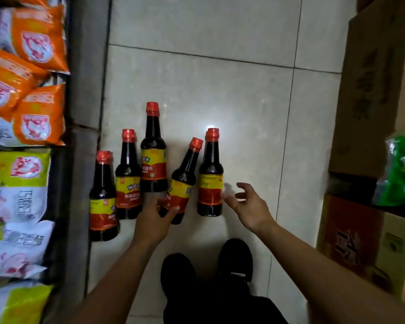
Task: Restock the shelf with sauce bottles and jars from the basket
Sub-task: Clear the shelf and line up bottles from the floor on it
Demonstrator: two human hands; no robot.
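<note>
Several dark sauce bottles with red caps and yellow-red labels stand on the tiled floor. My left hand [156, 217] grips the tilted bottle [184, 181] low on its body, its cap leaning right. Just left of it stand a tall bottle [153, 157], a shorter one [128, 176] and a nearer one [102, 197]. My right hand [249, 203] hovers with fingers spread beside the rightmost upright bottle [211, 176], apart from it. No basket is in view.
The shelf [80, 94] runs down the left, its lower level stacked with orange bags [36, 38] and green-white bags [21, 190]. Cardboard boxes [369, 90] line the right side, with a green packet [401, 171] on one. My black shoes [206, 274] stand below the bottles.
</note>
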